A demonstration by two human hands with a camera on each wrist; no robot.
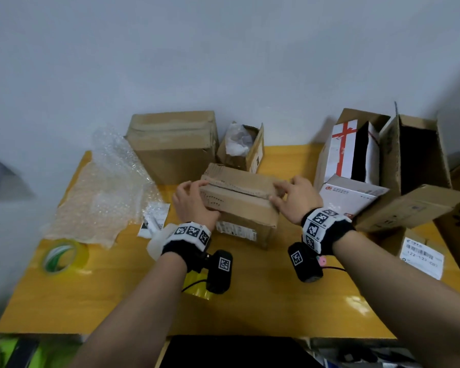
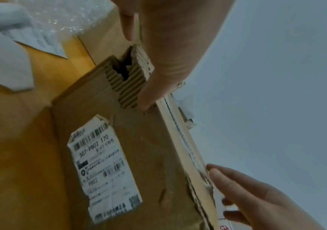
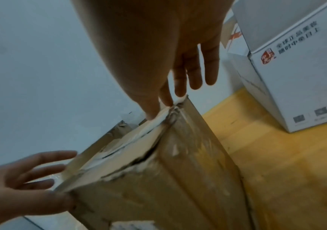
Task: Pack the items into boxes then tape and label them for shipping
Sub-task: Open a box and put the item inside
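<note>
A worn brown cardboard box point(image 1: 239, 205) point(image 2: 138, 155) point(image 3: 178, 179) stands mid-table, its top flaps folded down with a seam between them. A torn old label point(image 1: 237, 231) point(image 2: 103, 168) sticks to its near side. My left hand point(image 1: 197, 189) point(image 2: 144, 99) is at the box's left end, thumb on the torn corner, fingers stretched over the top edge. My right hand point(image 1: 282, 192) point(image 3: 158, 112) is at the right end, thumb and straight fingers touching the flaps. Each wrist view also shows the other hand point(image 2: 257, 194) point(image 3: 20, 179). What is inside the box is hidden.
A roll of clear tape point(image 1: 64, 257) and bubble wrap point(image 1: 109, 187) lie at the left. Behind stand a large closed box point(image 1: 173, 147) and a small open box point(image 1: 241, 147). White boxes point(image 1: 351, 195), an open carton point(image 1: 414, 168) and a shipping label point(image 1: 422, 257) crowd the right.
</note>
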